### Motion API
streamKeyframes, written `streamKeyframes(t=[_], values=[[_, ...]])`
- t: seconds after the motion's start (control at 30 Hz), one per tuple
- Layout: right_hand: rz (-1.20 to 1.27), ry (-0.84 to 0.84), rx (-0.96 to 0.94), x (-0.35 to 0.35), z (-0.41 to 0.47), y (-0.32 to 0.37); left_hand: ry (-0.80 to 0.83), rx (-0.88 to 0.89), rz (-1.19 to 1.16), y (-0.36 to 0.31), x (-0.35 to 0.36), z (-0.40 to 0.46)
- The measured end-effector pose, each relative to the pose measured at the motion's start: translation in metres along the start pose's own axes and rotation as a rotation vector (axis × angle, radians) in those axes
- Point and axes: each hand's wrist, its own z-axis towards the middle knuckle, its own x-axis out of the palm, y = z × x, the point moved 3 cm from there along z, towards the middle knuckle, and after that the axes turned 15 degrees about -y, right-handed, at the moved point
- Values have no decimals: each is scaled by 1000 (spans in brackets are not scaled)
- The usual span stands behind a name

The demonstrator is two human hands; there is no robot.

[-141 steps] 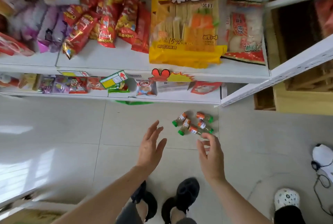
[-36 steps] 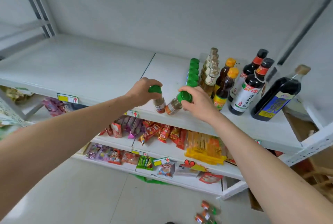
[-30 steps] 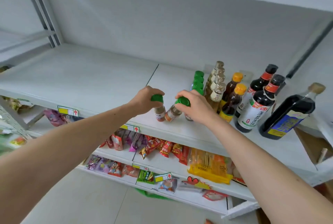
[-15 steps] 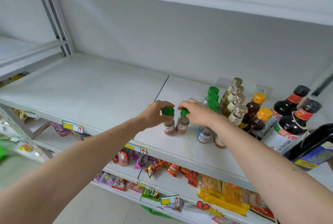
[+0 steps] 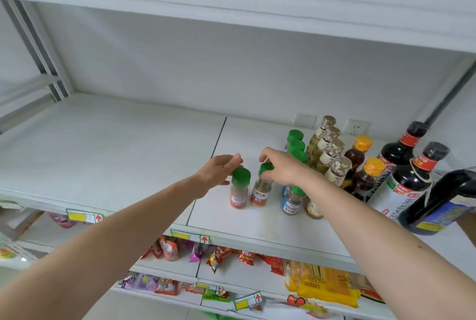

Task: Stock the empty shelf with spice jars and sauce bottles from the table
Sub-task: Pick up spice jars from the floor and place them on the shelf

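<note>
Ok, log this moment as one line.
step: placing spice jars | left hand: releasing left jar | right hand: fingers on right jar | jars upright on shelf

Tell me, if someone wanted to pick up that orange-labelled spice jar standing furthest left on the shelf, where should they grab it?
Probably by the green cap, from above or the open left. The orange-labelled spice jar stands upright, another jar stands close on its right, and the left hand already sits at the cap.
</note>
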Motion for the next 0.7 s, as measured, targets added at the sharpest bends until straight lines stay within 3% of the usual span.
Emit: streamKeyframes(t=[0.43, 0.7], values=[[-4, -43, 17, 3, 40, -1, 90, -158, -48, 12, 19, 56], [-42, -72, 99, 6, 51, 0, 189, -244, 50, 22, 28, 71]])
